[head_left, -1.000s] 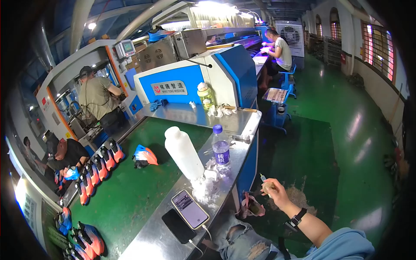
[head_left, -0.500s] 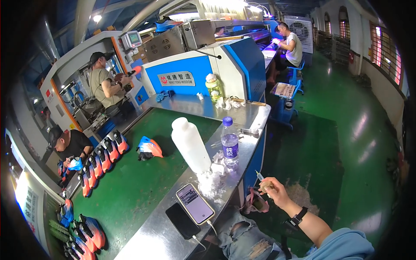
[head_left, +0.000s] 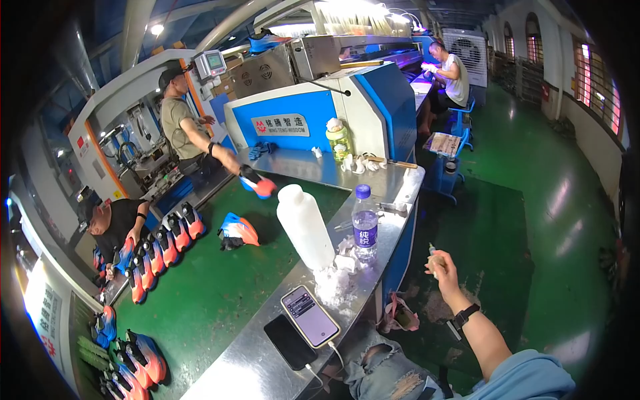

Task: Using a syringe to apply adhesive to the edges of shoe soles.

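My right hand (head_left: 445,270) is raised over the floor, right of the metal bench (head_left: 227,370), its fingers closed around a small syringe-like tool (head_left: 433,249). The tool has a thin pale tip pointing up and a tan part within my fingers; its exact kind is unclear. A dark watch band circles that wrist. My left hand does not show. Nearest on the bench are a clear water bottle (head_left: 365,230) with a purple cap and a large white plastic bottle (head_left: 307,230). Crumpled white tissue (head_left: 333,285) lies at their bases.
A lit phone (head_left: 310,315) and a dark phone (head_left: 289,341) lie on the bench with charging cables. Blue-and-orange shoe uppers (head_left: 167,247) line the green surface (head_left: 220,293). One co-worker (head_left: 187,127) reaches with an upper; another (head_left: 117,230) bends over one.
My right hand has shifted right and slightly up with the tool. The standing co-worker has stretched an arm with an upper over the green surface. The view has shifted slightly.
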`<act>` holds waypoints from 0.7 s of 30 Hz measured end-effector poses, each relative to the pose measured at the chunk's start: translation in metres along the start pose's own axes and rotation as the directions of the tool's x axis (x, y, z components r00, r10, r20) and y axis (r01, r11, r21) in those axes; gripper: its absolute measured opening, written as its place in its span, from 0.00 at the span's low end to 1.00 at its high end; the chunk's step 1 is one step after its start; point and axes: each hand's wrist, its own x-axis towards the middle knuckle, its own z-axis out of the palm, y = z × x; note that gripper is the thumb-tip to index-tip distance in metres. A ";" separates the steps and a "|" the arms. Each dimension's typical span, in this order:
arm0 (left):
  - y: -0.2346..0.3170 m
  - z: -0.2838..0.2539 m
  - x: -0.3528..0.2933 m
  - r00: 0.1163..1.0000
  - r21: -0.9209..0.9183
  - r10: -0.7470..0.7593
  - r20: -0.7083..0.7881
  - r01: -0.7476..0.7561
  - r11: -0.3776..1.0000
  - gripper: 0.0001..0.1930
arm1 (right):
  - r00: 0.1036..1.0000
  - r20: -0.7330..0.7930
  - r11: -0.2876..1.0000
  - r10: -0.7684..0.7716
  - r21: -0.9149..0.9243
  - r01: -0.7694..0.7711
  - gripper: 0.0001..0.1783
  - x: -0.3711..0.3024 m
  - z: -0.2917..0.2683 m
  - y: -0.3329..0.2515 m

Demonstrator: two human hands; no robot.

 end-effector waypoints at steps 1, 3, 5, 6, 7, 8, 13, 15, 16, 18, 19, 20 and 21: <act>0.006 -0.006 -0.005 1.000 0.002 0.029 0.000 -0.029 1.000 0.12 | 0.996 -0.086 1.000 -0.006 -0.016 0.005 0.15 -0.003 -0.023 0.000; 0.008 -0.002 -0.013 0.817 -0.105 0.455 -0.355 -0.518 0.849 0.08 | 0.968 -0.231 0.995 0.097 0.026 -0.094 0.14 -0.001 -0.029 0.019; 0.061 -0.037 -0.022 0.784 -0.345 0.574 -0.237 -0.620 0.704 0.06 | 0.896 -0.390 0.977 0.213 0.080 -0.198 0.12 -0.004 -0.033 0.035; 0.075 -0.035 -0.020 0.729 -0.462 0.647 -0.225 -0.664 0.588 0.06 | 0.896 -0.391 0.978 0.210 0.081 -0.194 0.12 -0.008 -0.034 0.041; 0.103 -0.056 -0.025 0.686 -0.528 0.716 -0.128 -0.658 0.536 0.07 | 0.896 -0.378 0.971 0.232 0.038 -0.235 0.12 -0.012 -0.035 0.050; 0.122 -0.066 -0.027 0.601 -0.531 0.789 -0.126 -0.712 0.458 0.07 | 0.896 -0.369 0.963 0.247 -0.011 -0.270 0.12 -0.014 -0.036 0.051; 0.168 -0.081 -0.020 0.287 -0.485 0.949 -0.131 -0.853 0.191 0.07 | 0.992 -0.112 0.998 0.055 0.011 -0.054 0.14 -0.019 -0.014 -0.010; 0.176 -0.088 -0.022 0.301 -0.523 0.945 -0.129 -0.830 0.193 0.06 | 1.000 -0.024 0.997 0.012 0.073 -0.010 0.14 -0.023 -0.005 -0.034; 0.177 -0.092 -0.023 0.319 -0.557 0.940 -0.122 -0.806 0.201 0.06 | 1.000 0.018 0.997 -0.017 0.076 0.016 0.14 -0.027 -0.003 -0.045; 0.173 -0.099 -0.020 0.326 -0.595 0.935 -0.143 -0.783 0.182 0.05 | 0.995 0.092 0.995 -0.048 0.087 0.040 0.15 -0.035 0.002 -0.062; 0.169 -0.108 -0.020 0.395 -0.630 0.912 -0.113 -0.738 0.241 0.05 | 0.982 0.166 0.993 -0.087 0.087 0.074 0.15 -0.041 0.007 -0.071; 0.167 -0.121 -0.020 0.459 -0.662 0.885 -0.079 -0.688 0.298 0.04 | 0.964 0.236 0.990 -0.125 0.089 0.106 0.15 -0.044 0.010 -0.076; 0.166 -0.135 -0.023 0.516 -0.717 0.848 -0.119 -0.636 0.286 0.04 | 0.956 0.261 0.989 -0.131 0.106 0.107 0.15 -0.048 0.013 -0.074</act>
